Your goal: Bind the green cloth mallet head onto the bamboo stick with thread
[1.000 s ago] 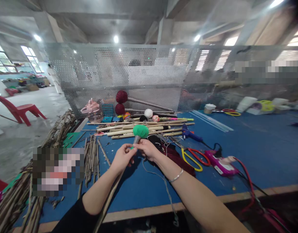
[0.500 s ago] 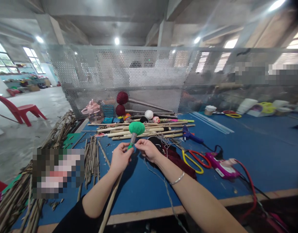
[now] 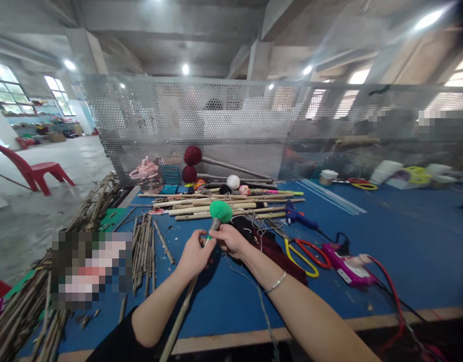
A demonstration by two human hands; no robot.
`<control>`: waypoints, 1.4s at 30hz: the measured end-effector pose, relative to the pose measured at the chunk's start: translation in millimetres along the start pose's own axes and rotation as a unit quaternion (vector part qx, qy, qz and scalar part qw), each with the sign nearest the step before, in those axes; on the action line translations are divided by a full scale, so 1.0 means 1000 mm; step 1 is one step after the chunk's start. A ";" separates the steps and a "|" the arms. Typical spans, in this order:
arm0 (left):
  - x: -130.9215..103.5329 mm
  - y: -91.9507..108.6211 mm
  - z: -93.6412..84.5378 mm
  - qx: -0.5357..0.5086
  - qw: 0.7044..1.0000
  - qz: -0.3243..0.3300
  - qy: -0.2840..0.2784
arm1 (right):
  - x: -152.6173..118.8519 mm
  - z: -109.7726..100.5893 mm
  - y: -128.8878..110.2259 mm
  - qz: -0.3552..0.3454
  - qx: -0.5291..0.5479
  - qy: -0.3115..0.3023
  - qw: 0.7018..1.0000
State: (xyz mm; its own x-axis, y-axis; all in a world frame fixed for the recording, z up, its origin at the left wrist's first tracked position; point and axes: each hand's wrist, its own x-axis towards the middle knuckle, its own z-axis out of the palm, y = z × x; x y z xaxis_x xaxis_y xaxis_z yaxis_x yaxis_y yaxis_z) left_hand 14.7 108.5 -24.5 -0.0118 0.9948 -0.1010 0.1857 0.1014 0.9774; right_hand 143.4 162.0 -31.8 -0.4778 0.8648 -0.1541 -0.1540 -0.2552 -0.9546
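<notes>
A mallet with a round green head (image 3: 220, 212) tilts away over the table. Grey yarn (image 3: 215, 224) is wound round its neck just under the head, with a bit of green showing below. My left hand (image 3: 197, 254) is closed round the wooden stick (image 3: 180, 318), which runs down past the table's near edge. At the neck, my right hand (image 3: 229, 239) pinches the yarn, its thumb and fingers against the wrapping. A loose grey strand (image 3: 262, 300) trails from under the right hand toward the table edge. The fingertips' exact hold is partly hidden.
Behind the hands lie wooden sticks (image 3: 193, 204) and mallets with dark red heads (image 3: 192, 155). Right of them are dark red cloth (image 3: 284, 261), scissors (image 3: 304, 256), a blue glue gun (image 3: 299, 216) and a purple power strip (image 3: 348, 266). Several short sticks (image 3: 143, 254) lie left.
The green mallet head has shifted slightly right and down. My right hand has moved from beside the neck to closer against the grey wrapping. The left hand still holds the stick.
</notes>
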 end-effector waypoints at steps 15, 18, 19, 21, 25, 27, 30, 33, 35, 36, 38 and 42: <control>-0.002 0.014 -0.006 -0.142 0.988 0.054 -0.010 | -0.005 -0.001 -0.016 -0.068 0.023 -0.068 0.995; -0.001 0.014 -0.007 -0.204 0.976 0.050 -0.062 | -0.006 -0.001 -0.016 -0.076 0.035 -0.082 0.993; 0.000 0.014 -0.008 -0.211 0.973 0.036 -0.085 | -0.006 -0.001 -0.014 -0.078 0.034 -0.077 0.993; 0.001 0.013 -0.010 -0.196 0.972 -0.013 -0.125 | -0.004 -0.001 -0.011 -0.076 0.023 -0.055 0.995; 0.001 0.008 -0.010 -0.061 0.997 -0.003 -0.052 | 0.000 0.000 -0.002 -0.054 -0.008 -0.011 0.998; 0.000 0.004 -0.009 0.021 0.996 0.083 0.022 | 0.001 0.000 0.000 -0.047 -0.017 0.003 0.999; 0.001 0.001 -0.008 0.070 0.987 0.134 0.057 | 0.001 0.000 -0.002 -0.055 -0.022 0.005 0.998; 0.001 0.002 -0.009 0.038 0.991 0.117 0.044 | -0.001 -0.001 -0.007 -0.056 -0.006 -0.023 0.998; 0.001 0.005 -0.010 0.005 0.993 0.109 0.039 | -0.002 -0.002 -0.009 -0.052 0.010 -0.036 0.998; 0.000 0.007 -0.010 -0.013 0.994 0.101 0.037 | -0.002 -0.002 -0.010 -0.052 0.017 -0.037 0.998; -0.001 0.010 -0.009 -0.047 0.995 0.083 0.030 | -0.002 -0.003 -0.011 -0.054 0.030 -0.038 0.997; -0.004 0.015 -0.005 -0.105 0.993 0.061 0.005 | -0.003 -0.003 -0.012 -0.053 0.049 -0.050 0.996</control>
State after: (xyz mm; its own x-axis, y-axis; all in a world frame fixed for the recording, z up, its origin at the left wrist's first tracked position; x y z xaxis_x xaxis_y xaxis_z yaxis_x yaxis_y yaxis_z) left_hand 12.3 106.2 -8.6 -0.0118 0.9997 0.0211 -0.0219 -0.0213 0.9995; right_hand 148.9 163.6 -20.8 -0.5377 0.8428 -0.0234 -0.2900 -0.2109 -0.9335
